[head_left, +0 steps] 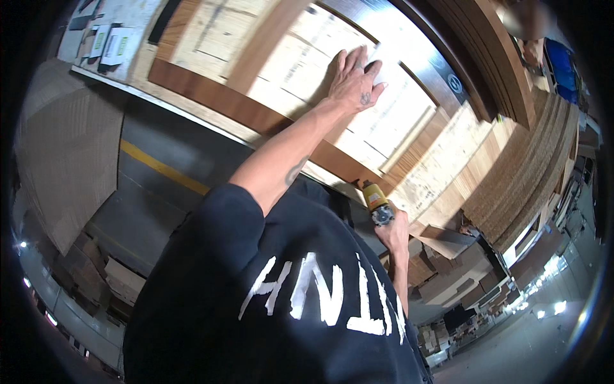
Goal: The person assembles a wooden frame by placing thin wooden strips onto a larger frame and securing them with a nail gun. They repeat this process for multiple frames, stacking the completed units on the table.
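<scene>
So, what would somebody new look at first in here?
Probably the big white lettering across the black shirt, low in the middle. Then the yellow-and-black tool in the right hand, just right of centre; higher up, the left hand is over the brightly lit wooden frame.

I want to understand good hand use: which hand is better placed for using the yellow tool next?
Probably the right hand: it grips the yellow tool close to the wooden frame; the left hand is farther away.

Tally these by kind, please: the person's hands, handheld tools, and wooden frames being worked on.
Hands: 2 (left hand, right hand)
Tools: 1 (yellow tool, in the right hand)
Frames: 1 (wooden frame)
Total: 4
</scene>
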{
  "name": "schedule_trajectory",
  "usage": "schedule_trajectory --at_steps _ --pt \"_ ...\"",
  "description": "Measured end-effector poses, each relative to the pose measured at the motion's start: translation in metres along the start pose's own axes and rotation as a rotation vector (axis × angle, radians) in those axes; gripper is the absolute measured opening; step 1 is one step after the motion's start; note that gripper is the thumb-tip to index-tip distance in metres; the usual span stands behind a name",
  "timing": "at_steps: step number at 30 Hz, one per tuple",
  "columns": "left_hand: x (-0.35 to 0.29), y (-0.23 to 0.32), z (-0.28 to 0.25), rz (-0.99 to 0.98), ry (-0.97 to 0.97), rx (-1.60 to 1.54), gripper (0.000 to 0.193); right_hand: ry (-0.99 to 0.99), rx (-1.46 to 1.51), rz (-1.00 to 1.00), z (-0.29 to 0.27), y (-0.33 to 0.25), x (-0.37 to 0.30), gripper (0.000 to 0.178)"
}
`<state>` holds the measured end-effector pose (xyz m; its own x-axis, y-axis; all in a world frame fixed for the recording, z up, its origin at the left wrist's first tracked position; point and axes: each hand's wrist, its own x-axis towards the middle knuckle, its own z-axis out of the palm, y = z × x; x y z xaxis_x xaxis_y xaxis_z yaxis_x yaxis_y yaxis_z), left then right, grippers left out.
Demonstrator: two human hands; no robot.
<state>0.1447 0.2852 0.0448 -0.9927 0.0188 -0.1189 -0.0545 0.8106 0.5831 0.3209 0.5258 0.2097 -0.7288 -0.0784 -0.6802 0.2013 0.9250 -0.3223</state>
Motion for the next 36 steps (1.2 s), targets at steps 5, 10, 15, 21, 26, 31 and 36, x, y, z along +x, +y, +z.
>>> schedule_trajectory --at_steps 5,10,15,21,26,31,36 --pt "-0.024 -0.130 -0.099 -0.027 0.296 0.102 0.061 0.028 0.236 -0.049 0.043 -0.092 0.028 0.029" --pt "-0.031 -0.225 -0.129 -0.124 0.238 0.291 0.081 0.003 0.247 -0.114 0.061 -0.188 0.056 0.037" --pt "-0.030 -0.198 -0.122 -0.149 0.155 0.387 0.082 -0.012 0.262 -0.104 0.063 -0.175 0.055 0.035" --pt "-0.029 -0.195 -0.125 -0.141 0.113 0.372 0.077 -0.021 0.050 -0.001 0.049 -0.108 0.043 0.037" --pt "-0.027 -0.195 -0.126 -0.162 0.136 0.376 0.072 0.027 -0.109 -0.060 0.042 -0.100 0.047 0.053" --pt "-0.028 -0.199 -0.123 -0.154 0.165 0.388 0.071 -0.039 -0.129 -0.049 0.049 -0.084 0.061 0.064" --pt "-0.028 -0.199 -0.120 -0.146 0.189 0.395 0.069 0.012 -0.116 -0.085 0.054 -0.074 0.059 0.063"
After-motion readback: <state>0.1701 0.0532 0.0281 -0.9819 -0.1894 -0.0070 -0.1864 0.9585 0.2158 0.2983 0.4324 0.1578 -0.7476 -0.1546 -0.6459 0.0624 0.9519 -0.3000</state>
